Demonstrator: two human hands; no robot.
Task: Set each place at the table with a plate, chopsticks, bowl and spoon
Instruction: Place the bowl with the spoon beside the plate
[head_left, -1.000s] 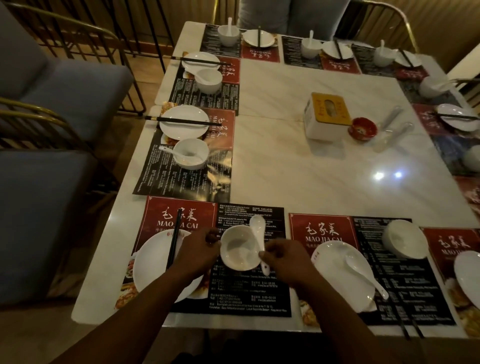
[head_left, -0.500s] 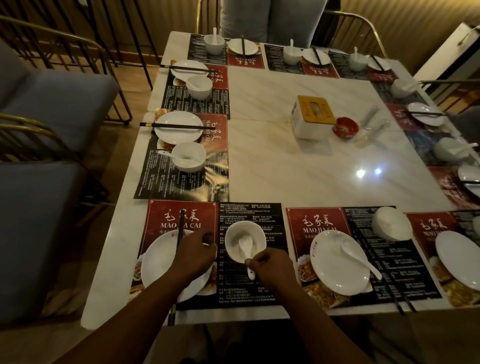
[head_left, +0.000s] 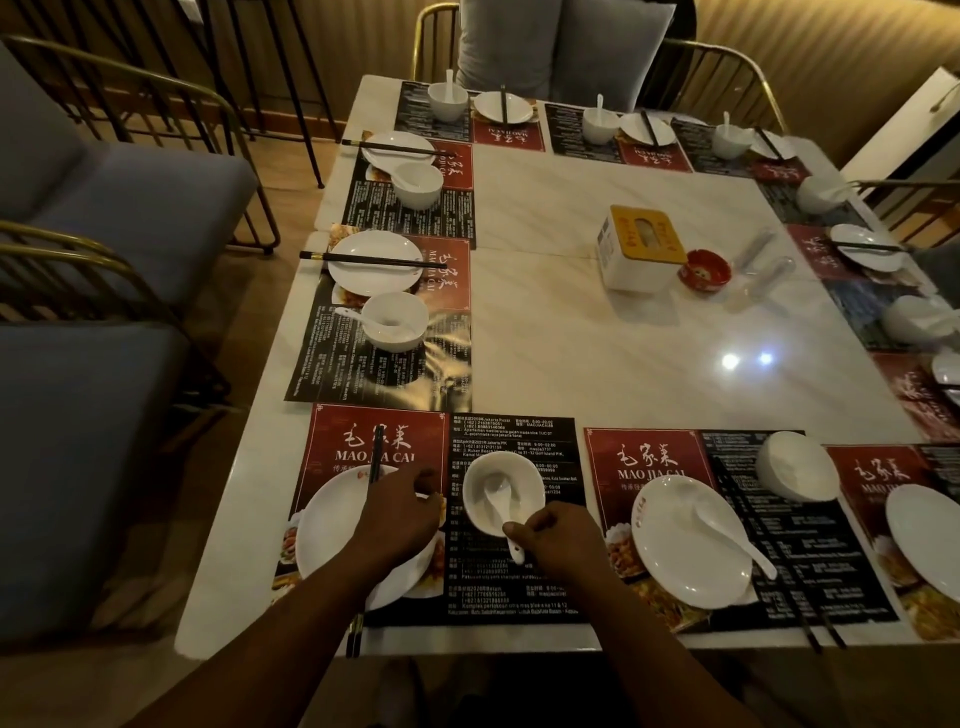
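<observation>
- Plate (head_left: 327, 525): left of the left hand, on a placemat (head_left: 514, 597). Its right part lies under that hand.
- Chopsticks (head_left: 375, 457): laid across the plate. They run from beyond the left hand's knuckles, under the wrist, to past the near tabletop (head_left: 623, 322) edge.
- Left hand (head_left: 400, 519): rests over the plate's right edge, fingers loosely bent toward the bowl, gripping nothing. Contact with the bowl: cannot tell.
- Bowl (head_left: 527, 486): upright, between the two hands, on the placemat's black half.
- Spoon (head_left: 497, 493): scoop down inside the bowl, handle over the near rim toward the right hand.
- Right hand (head_left: 566, 535): thumb and fingers pinch the spoon's handle. The handle's end shows just below the thumb.
- Second plate (head_left: 670, 561): right of the right hand, on the next mat. Second spoon (head_left: 727, 530) lies in it, handle pointing near and right.
- Upturned bowl (head_left: 797, 465): further right and beyond, mouth down.
- Loose chopsticks (head_left: 810, 636): right of the second plate, ends past the tabletop edge.
</observation>
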